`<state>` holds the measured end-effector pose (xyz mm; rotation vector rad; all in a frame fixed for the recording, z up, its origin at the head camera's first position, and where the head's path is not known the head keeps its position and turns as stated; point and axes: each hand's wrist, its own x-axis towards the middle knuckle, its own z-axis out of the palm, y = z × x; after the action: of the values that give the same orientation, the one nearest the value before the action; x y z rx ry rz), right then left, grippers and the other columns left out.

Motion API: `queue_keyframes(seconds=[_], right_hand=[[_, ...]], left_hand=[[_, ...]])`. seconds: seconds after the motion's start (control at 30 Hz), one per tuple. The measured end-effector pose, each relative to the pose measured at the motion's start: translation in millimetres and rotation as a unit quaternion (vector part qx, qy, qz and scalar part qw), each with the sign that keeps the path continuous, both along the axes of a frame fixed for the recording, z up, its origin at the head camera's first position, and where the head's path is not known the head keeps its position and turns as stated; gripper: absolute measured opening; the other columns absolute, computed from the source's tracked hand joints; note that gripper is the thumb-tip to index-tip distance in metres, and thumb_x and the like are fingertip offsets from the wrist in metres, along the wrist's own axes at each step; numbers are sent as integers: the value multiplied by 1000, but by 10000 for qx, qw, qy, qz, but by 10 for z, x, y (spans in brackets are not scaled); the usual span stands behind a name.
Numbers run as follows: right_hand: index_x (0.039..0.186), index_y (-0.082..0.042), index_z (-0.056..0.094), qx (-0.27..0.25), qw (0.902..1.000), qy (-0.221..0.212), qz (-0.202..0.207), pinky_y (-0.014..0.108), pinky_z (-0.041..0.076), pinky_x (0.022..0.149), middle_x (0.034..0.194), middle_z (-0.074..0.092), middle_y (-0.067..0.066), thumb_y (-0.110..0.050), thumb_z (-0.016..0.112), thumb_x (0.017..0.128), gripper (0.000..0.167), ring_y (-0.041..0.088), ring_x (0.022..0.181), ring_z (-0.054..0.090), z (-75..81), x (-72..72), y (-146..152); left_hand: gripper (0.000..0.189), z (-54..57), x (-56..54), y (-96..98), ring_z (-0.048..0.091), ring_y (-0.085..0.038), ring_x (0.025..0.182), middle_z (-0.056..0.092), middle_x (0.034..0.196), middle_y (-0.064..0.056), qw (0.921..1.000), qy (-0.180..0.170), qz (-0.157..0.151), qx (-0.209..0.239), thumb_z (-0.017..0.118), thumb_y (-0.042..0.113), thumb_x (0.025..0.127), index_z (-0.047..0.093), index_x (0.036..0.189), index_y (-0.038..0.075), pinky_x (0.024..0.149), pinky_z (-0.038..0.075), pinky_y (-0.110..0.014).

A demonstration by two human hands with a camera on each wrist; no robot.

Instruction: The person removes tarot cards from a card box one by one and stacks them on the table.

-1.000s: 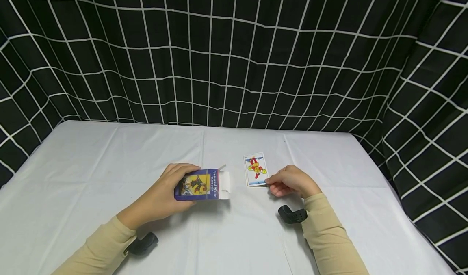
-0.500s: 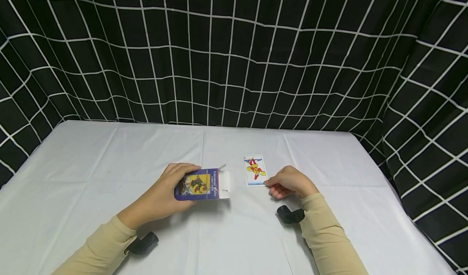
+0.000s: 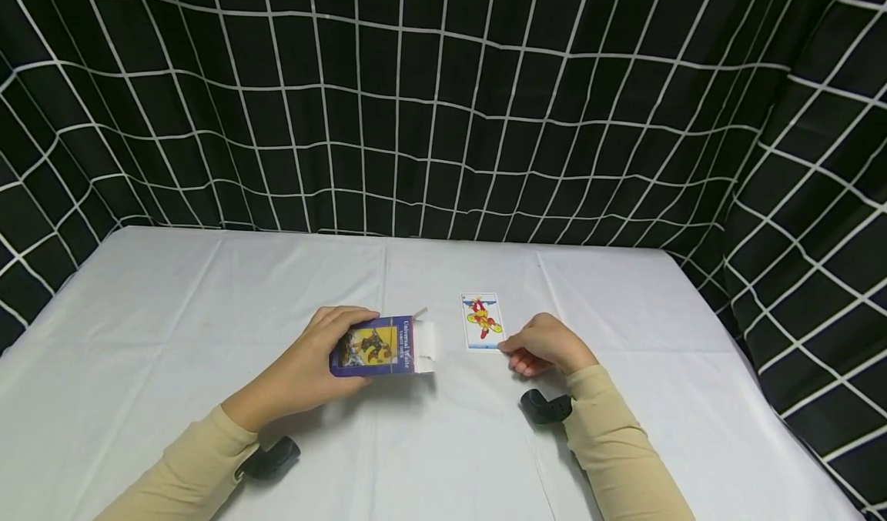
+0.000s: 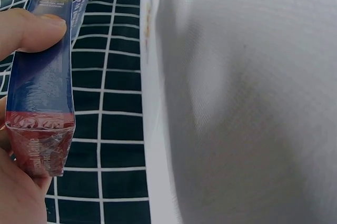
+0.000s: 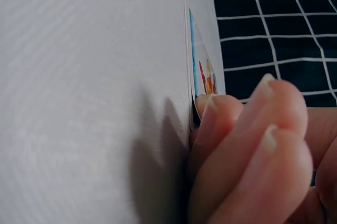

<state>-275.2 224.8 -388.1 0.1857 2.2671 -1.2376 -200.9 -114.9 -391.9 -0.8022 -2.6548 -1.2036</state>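
Note:
My left hand (image 3: 305, 375) grips a blue tarot card box (image 3: 374, 346) by its long edges, picture side up, above the white cloth. Its white end flap (image 3: 425, 344) stands folded out on the right. In the left wrist view the thumb (image 4: 45, 33) presses along the box's narrow blue side (image 4: 45, 84). A white-bordered card (image 3: 483, 322) with a red and yellow figure lies face up to the right of the box. At its near right corner, my right hand (image 3: 550, 345) pinches it between thumb and index finger; the other fingers curl beneath the palm.
A white cloth (image 3: 208, 298) with fold creases covers the table. Black curtain with a white grid (image 3: 430, 105) rises behind the table and along both sides. Each wrist carries a black strap-on device, the left one (image 3: 272, 459) and the right one (image 3: 545, 408).
The card has settled flatter against the cloth and shifted slightly left, with the right hand moving a little left along with it. My left hand and the box have barely moved.

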Motion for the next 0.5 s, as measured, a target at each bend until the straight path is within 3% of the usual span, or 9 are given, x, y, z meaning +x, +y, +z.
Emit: queue_keyframes(seconds=[0.23, 0.5], right_hand=[[68, -3, 65, 434, 9987, 154, 200, 14, 39, 45, 50, 54, -5, -11, 64, 89, 22, 2, 43, 46, -9, 6, 4], [68, -4, 64, 417, 9987, 187, 218, 14, 39, 45, 49, 54, -5, -10, 63, 89, 22, 2, 43, 46, -1, 10, 3]], left_hand=[[76, 10, 8, 6, 43, -24, 125, 53, 139, -7, 10000, -15, -2, -13, 85, 10, 72, 51, 140, 10, 102, 43, -47], [77, 1, 7, 11, 42, -24, 127, 52, 141, -7, 10000, -40, 15, -25, 84, 10, 72, 50, 141, 9, 103, 43, -48]])
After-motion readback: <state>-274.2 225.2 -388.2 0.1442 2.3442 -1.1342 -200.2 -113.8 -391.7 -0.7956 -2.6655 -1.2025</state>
